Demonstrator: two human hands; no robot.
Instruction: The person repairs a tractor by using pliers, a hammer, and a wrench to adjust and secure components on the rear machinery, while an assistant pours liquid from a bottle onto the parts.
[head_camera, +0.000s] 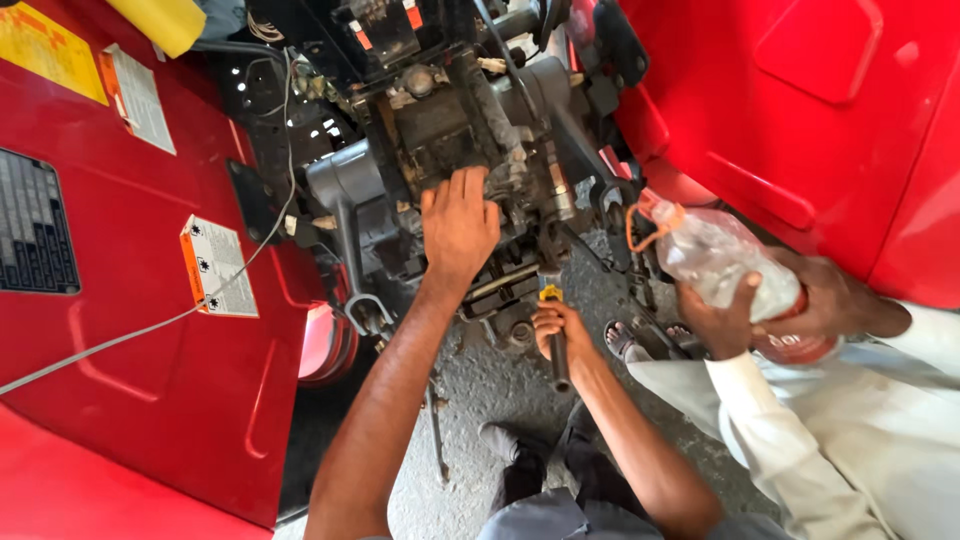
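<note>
Red panels (150, 380) with white-and-orange rectangular stickers (218, 266) flank the greasy machinery (450, 130) where our left hand (458, 228) presses open, our right hand (562, 332) gripping a yellow-tipped tool (556, 345).

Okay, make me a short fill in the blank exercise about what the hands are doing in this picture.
1. The left hand rests on the dark greasy ____ between the red panels.
2. The right hand grips a tool with a ____ tip.
3. A co-worker's hands hold a clear plastic ____.

Missing words: machinery; yellow; bottle
</note>
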